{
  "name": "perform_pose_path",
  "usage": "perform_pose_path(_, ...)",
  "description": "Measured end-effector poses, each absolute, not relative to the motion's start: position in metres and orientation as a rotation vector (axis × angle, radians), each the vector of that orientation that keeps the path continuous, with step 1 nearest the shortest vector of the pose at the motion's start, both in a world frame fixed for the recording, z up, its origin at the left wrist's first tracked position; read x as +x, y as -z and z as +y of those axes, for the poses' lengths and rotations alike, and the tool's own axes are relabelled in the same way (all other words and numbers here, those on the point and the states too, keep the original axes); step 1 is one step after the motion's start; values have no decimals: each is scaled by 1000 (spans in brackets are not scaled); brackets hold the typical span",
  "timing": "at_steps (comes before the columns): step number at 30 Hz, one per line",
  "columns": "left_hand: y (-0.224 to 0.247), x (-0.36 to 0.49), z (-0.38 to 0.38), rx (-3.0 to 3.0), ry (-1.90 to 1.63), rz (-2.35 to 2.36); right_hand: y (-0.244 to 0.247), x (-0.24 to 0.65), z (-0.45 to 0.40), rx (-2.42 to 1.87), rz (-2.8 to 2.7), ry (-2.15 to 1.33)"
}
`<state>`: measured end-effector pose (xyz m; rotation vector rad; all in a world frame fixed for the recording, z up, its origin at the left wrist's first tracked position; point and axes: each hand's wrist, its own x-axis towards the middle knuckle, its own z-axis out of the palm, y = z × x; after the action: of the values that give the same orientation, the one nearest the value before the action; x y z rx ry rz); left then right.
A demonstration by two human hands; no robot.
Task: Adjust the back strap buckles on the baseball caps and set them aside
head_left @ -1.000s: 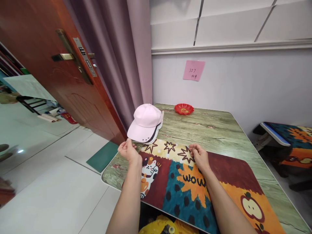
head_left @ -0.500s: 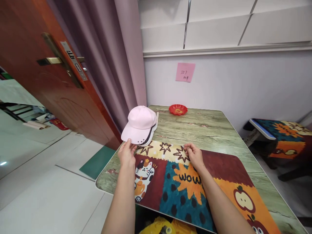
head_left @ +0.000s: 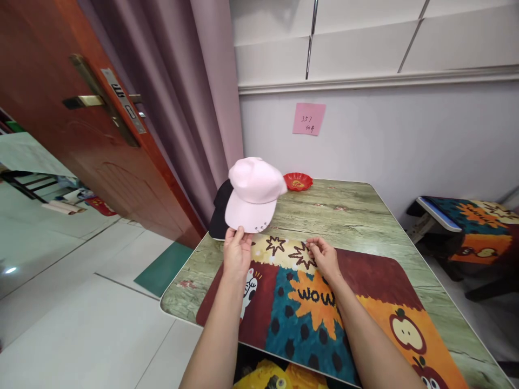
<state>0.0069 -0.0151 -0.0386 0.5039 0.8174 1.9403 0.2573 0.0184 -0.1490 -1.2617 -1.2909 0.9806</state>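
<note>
My left hand (head_left: 238, 249) grips the front of a pale pink baseball cap (head_left: 256, 181) by its brim, with the thumb on top. The cap is lifted and slightly blurred at its right edge, and small metal rings line one side of the brim. Behind it to the left, a black cap (head_left: 221, 210) lies on the table, partly hidden. On the patterned mat (head_left: 368, 273) rests my right hand (head_left: 323, 256), fingers curled loosely together with nothing visible in them.
A red scalloped dish (head_left: 299, 182) stands at the back of the wood-grain table (head_left: 344, 210). A pink note (head_left: 308, 119) is stuck on the wall. To the left are a purple curtain (head_left: 178, 81) and an open brown door (head_left: 101, 178). Yellow bags (head_left: 263, 375) show below the table edge.
My left hand has lifted the pink cap off the pile and moved it to the right, uncovering the black cap. My right hand has stayed in place.
</note>
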Motion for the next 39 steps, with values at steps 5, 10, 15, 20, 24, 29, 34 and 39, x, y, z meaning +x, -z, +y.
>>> perform_pose_path(5, 59, 57, -14, 434, -1721, 730, 132, 257, 11, -1021, -1136, -1253)
perform_pose_path(10, 87, 100, -11, 269, -1569, 623, 120, 248, 6, -742, -909, -1557)
perform_pose_path(15, 107, 117, -8, 269, -1430, 546, 122, 242, 11, -741, -683, -1494)
perform_pose_path(20, 114, 106, -1, 369, -1313, 521, 120, 254, 16, -693, -647, -1522)
perform_pose_path(24, 112, 88, 17, 318, -1310, 462, 118, 262, 16, -654, -661, -1610)
perform_pose_path(29, 112, 64, 43, 297, -1428, 441, 116, 267, 12, -637, -732, -1726)
perform_pose_path(34, 118, 52, 44, 212, -1262, 537, 115, 275, 8, -615, -900, -1910)
perform_pose_path(39, 123, 55, 30, 321, -1173, 539, 119, 273, 13, -532, -608, -1778)
